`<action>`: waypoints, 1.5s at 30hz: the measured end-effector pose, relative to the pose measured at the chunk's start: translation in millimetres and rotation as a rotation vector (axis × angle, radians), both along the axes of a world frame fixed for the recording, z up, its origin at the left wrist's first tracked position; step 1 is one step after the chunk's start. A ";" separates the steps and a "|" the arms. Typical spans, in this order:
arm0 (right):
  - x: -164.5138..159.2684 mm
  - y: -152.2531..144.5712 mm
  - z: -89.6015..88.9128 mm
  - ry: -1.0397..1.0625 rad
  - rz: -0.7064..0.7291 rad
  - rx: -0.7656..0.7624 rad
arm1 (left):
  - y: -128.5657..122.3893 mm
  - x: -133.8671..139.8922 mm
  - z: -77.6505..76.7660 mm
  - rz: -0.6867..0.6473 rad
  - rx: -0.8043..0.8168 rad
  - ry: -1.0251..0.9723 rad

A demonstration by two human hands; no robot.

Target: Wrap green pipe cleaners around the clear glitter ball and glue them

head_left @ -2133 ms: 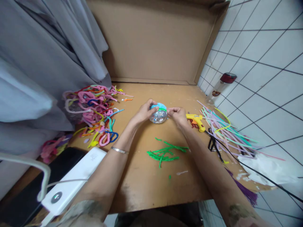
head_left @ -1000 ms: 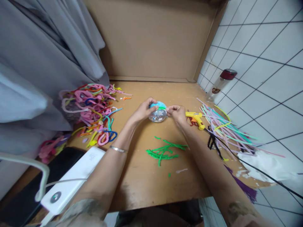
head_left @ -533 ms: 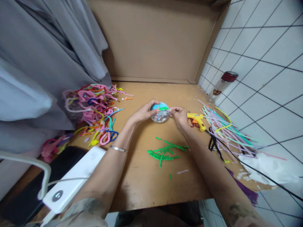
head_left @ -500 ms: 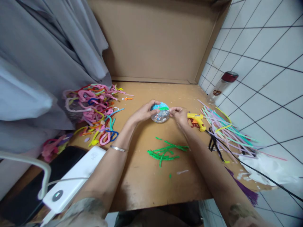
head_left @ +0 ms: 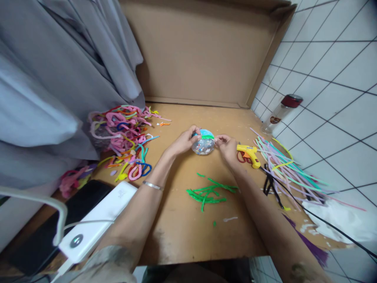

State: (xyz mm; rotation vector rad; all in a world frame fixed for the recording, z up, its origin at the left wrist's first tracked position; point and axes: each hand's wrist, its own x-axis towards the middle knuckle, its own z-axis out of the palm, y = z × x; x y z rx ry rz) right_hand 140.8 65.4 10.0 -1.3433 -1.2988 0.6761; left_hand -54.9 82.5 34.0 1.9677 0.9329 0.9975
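Observation:
A clear ball (head_left: 203, 147) with light-blue fuzzy strips over its top and a green band round its middle is above the middle of the table. My left hand (head_left: 189, 138) grips it from the left, thumb and fingers closed at its upper left side. My right hand (head_left: 225, 144) is at the ball's right edge with thumb and fingertips pinched together; whatever lies between them is too small to make out. Nearer to me, cut green pipe cleaner pieces (head_left: 210, 194) lie in a loose pile. A yellow glue gun (head_left: 249, 154) rests just right of my right hand.
Tangled coloured pipe cleaners (head_left: 123, 129) heap up at the left, by a grey curtain (head_left: 64, 78). A white power bank (head_left: 97, 220) lies near my left forearm. Straight pastel pipe cleaners (head_left: 288, 165) and a red-capped jar (head_left: 279, 116) are at the right. A cardboard panel (head_left: 206, 51) stands behind.
My left thumb has shifted from the ball's front toward its upper left edge, and the green band shows more fully. My right hand stays close at the right edge. The camera view has shifted slightly.

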 end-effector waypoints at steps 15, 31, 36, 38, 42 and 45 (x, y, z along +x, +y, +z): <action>-24.4 -34.6 25.2 -1.078 -0.066 0.022 | 1.2 1.2 -2.9 0.012 -0.031 -0.065; -27.1 -38.2 34.8 -1.469 -0.052 -0.075 | 0.5 1.7 -2.2 0.047 0.001 0.046; -27.2 -38.6 34.1 -1.468 -0.071 -0.081 | 0.4 1.9 -4.2 0.026 -0.035 0.010; -27.3 -38.4 33.7 -1.464 -0.074 -0.078 | 0.4 2.7 -5.3 -0.004 -0.029 -0.034; -27.7 -38.3 32.8 -1.467 -0.082 -0.070 | 1.9 4.1 -6.2 -0.033 -0.045 -0.082; -28.4 -38.9 32.7 -1.474 -0.089 -0.059 | 4.0 4.6 -6.0 -0.016 -0.072 -0.106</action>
